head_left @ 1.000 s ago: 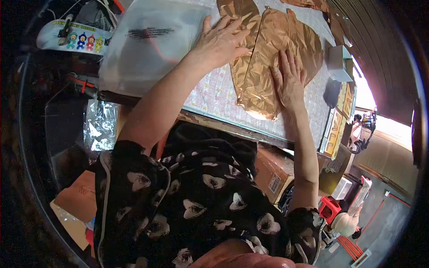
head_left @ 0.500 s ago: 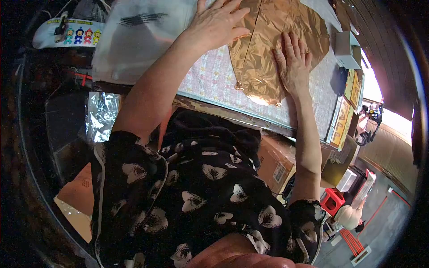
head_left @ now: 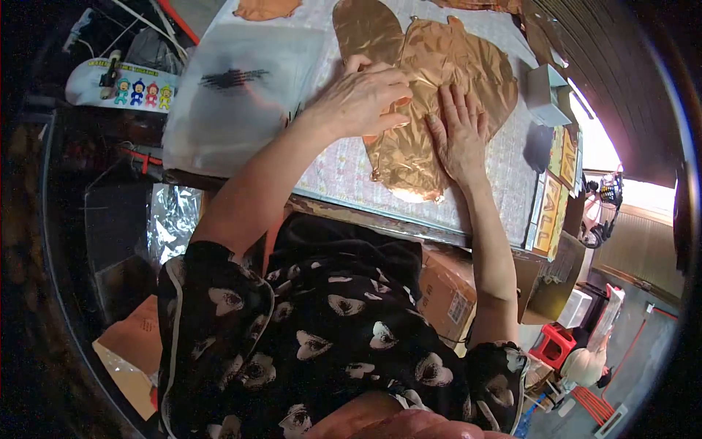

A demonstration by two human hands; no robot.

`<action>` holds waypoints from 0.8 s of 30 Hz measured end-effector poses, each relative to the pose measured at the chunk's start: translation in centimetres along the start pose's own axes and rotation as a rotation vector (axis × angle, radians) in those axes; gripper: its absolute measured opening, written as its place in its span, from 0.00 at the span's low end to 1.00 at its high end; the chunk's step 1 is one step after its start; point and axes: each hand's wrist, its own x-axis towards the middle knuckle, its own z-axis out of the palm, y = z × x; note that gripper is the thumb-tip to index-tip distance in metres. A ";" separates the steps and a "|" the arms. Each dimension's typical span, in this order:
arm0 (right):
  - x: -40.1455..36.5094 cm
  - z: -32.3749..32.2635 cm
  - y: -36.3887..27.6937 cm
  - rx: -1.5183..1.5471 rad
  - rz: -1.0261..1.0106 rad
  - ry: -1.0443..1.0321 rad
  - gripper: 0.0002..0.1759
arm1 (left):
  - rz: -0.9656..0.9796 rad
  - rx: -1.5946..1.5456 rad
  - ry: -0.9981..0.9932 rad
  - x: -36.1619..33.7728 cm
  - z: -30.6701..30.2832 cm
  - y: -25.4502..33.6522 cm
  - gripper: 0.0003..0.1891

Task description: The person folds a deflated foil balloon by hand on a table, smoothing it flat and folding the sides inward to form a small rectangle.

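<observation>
A flat, copper-coloured foil balloon point(head_left: 424, 62) with rounded lobes lies uninflated and wrinkled on the patterned table cover point(head_left: 340, 172). My right hand point(head_left: 464, 143) rests palm down on its right part, fingers stretched out. Over the balloon's left edge, my left hand point(head_left: 358, 102) bends its fingers, the thumb held apart from them. Foil shows beside that thumb; no firm grip on it is visible. Left of my left hand lies a stack of clear plastic bags point(head_left: 245, 121) with a black scribbled mark.
More copper foil pieces point(head_left: 267, 7) lie at the table's far edge. A small grey-white box point(head_left: 548, 95) and yellow lettered boxes point(head_left: 548, 216) line the right side. Cardboard boxes point(head_left: 446, 293) stand below the table. Another person point(head_left: 585, 366) is far off at lower right, near a red stool point(head_left: 552, 344).
The view has tilted, showing more of the table's far side. My left hand has come nearer along the balloon's left edge, its fingers now more bent. My right hand stays flat on the foil.
</observation>
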 end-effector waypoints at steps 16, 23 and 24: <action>-0.4 0.9 -0.2 0.015 0.058 0.105 0.39 | -0.034 0.125 -0.198 2.6 -1.9 2.2 0.26; 0.0 -0.5 -0.3 0.252 0.154 0.112 0.37 | -0.047 0.317 -0.361 7.1 -2.8 4.3 0.29; 0.1 -1.6 -0.2 0.361 0.199 0.072 0.37 | -0.115 0.371 -0.455 8.5 -3.0 4.8 0.26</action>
